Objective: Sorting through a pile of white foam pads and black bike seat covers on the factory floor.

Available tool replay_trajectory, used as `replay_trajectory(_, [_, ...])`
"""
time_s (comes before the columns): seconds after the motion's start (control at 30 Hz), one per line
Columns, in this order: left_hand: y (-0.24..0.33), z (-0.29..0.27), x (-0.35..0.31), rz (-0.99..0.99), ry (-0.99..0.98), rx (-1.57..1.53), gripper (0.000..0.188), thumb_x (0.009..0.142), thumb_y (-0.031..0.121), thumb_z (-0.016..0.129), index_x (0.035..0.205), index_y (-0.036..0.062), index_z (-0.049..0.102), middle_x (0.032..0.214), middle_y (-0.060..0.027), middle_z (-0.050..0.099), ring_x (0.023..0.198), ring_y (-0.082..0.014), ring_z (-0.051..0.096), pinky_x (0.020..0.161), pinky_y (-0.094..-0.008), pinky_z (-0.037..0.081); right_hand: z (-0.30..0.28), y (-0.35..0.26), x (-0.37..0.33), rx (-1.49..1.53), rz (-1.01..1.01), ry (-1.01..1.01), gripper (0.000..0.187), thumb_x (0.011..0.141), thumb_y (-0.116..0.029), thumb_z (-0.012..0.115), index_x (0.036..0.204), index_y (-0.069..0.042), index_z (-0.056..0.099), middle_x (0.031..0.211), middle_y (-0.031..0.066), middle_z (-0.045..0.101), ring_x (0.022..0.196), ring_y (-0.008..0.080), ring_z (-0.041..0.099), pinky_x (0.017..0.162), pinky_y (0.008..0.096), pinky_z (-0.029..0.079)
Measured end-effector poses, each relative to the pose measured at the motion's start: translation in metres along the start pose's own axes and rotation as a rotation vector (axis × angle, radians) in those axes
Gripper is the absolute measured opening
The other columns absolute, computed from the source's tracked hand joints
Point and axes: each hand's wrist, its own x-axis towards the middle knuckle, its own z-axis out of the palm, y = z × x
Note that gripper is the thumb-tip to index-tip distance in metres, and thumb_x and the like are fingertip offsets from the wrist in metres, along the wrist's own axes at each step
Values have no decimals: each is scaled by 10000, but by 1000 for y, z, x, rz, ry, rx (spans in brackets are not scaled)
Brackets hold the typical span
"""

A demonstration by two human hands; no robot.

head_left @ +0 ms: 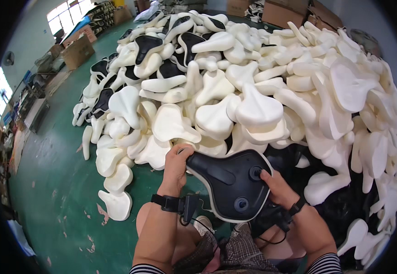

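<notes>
A bicycle saddle (221, 176) is held in front of me with its black underside up and a white foam edge showing around it. My left hand (176, 166) grips the narrow nose end. At the wide end, my right hand (278, 186) holds the right edge, its thumb by a round black fitting (255, 172). A second round fitting (241, 204) sits near the lower edge. White foam saddle pads (173, 122) lie just beyond the held saddle.
A large heap of white saddle foams (260, 109) spreads ahead and to the right, some with black bases (147, 45). Black material (344, 205) lies at the right. Cardboard boxes (77, 51) stand at the far left on the green floor (57, 178).
</notes>
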Motion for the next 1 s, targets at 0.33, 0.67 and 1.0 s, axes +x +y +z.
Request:
replay_trajectory(0.33, [9,-13,7,126,259,44,364,824,186,609,1167,107,518,985,10,566,872,-118,517,784,-310,373,18,-132,80,-633,-84,235,491,916,-375,583,1291,-73,486,1070,94,613,906,181,586,829,325,497])
replay_trajectory(0.67, [-14,10,13,3,150,87,372,803,146,616,1155,75,517,1000,-12,550,902,-129,519,788,-299,390,-113,151,143,-1356,-43,-68,298,767,-273,659,876,4,648,873,233,645,811,377,631,724,443,500])
replay_trajectory(1.0, [-18,26,17,-102,63,66,334,824,135,620,1136,64,528,1014,-12,556,880,-125,556,795,-296,414,-185,256,89,-1244,541,268,589,719,-231,697,1236,-6,525,1219,204,565,1116,357,543,962,401,436])
